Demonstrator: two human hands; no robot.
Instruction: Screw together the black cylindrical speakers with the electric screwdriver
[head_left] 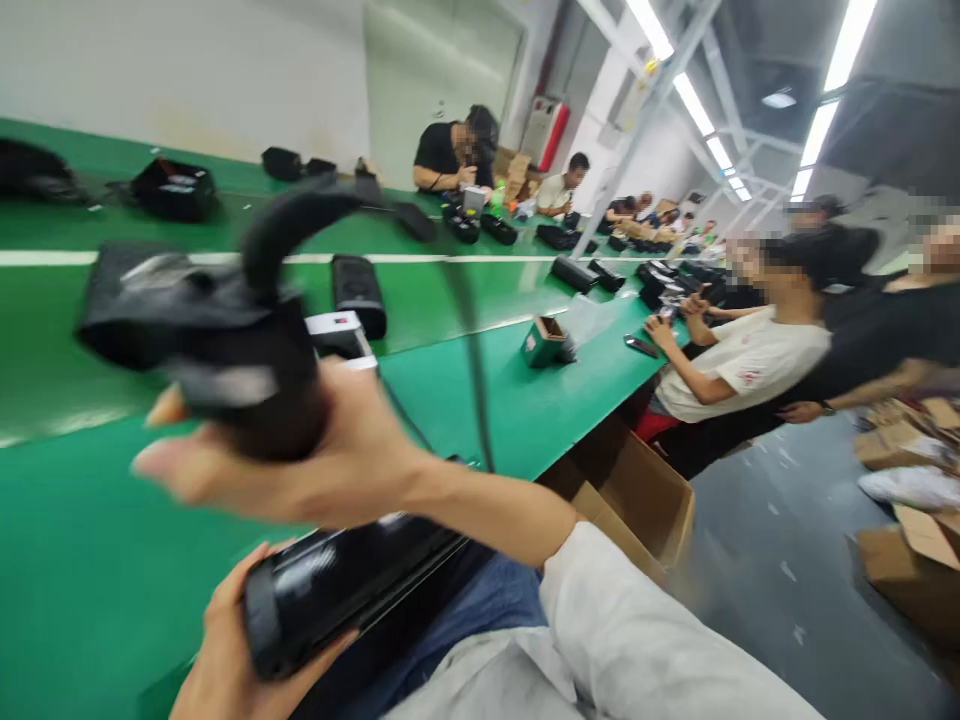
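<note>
A black tool [247, 370] with a thick cord curving up from it is blurred by motion; my right hand [352, 440] is wrapped round it, raised above the green table [75, 520]. Below, my left hand [232, 640] grips the end of a glossy black cylindrical device [352, 590], thumb on one side and fingers on the other. The device lies tilted over my lap at the table's edge. Behind the tool stands a black rounded case [112, 310], partly covered by it.
Past my right hand are a white box [341, 335], a black speaker-like unit [360, 295] and a small green box [544, 342]. An open cardboard carton [637, 490] stands below the table edge. Several people work along the table; one in a white shirt [772, 350] sits at right.
</note>
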